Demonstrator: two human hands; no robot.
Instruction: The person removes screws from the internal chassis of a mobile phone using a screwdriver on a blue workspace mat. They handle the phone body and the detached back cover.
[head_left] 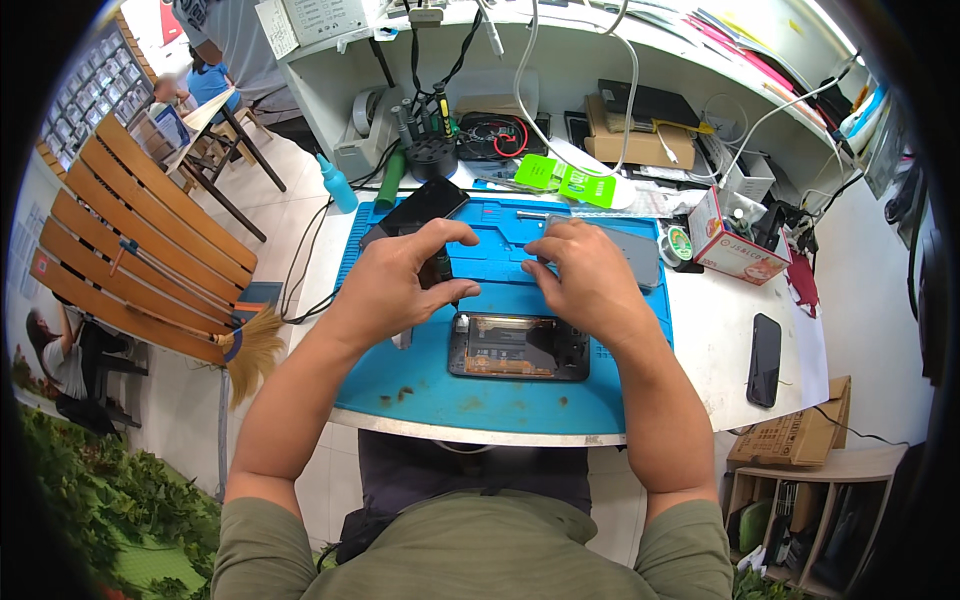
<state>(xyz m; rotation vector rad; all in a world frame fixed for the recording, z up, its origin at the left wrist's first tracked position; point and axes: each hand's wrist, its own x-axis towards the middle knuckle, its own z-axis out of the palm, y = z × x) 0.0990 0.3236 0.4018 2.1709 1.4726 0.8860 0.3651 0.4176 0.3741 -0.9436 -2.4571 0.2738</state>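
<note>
An opened phone [519,347] lies on the blue work mat [480,405], its battery and copper-coloured parts exposed. At its upper left, my left hand [395,285] has thumb and forefinger bowed apart. Between them shows a dark, slim screwdriver [444,266], pointing down toward the phone's corner; the curled fingers behind seem to hold it. My right hand [585,275] is above the phone's right end, fingers curled and thumb drawn in. What it pinches, if anything, is hidden. A metal rod [530,215] shows beside its knuckles; whether it is held I cannot tell.
A dark phone panel [428,207] and a grey one [635,257] lie on the mat's far part. Beyond are a blue bottle [338,186], a tool holder [431,155] and green cards [566,180]. A box of parts [738,235] and a black phone [764,360] are at right.
</note>
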